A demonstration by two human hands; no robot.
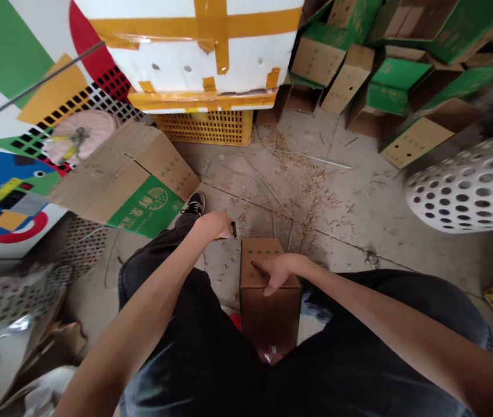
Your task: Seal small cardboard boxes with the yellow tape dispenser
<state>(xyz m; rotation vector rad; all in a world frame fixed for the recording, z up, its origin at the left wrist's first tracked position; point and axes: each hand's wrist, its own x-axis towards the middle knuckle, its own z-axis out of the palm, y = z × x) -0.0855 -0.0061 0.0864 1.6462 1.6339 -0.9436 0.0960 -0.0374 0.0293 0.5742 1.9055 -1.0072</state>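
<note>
The floor spreads beyond both hands, with a white foam box on a yellow crate ahead of them. Off to the right hand's side lies a white basket; past the left hand leans a green-printed carton. The small box, the thing being handled, stands between the person's legs, directly under the right hand and just beside the left. The right hand lies unclasped on it, fingers on the top and thumb by the near edge. The left hand is curled around a small tool — its kind is too hidden to tell — apart from the box. The step in hand looks like steadying the box; the next move probably calls for that hold to stay firm, fingers clear of the tool.
</note>
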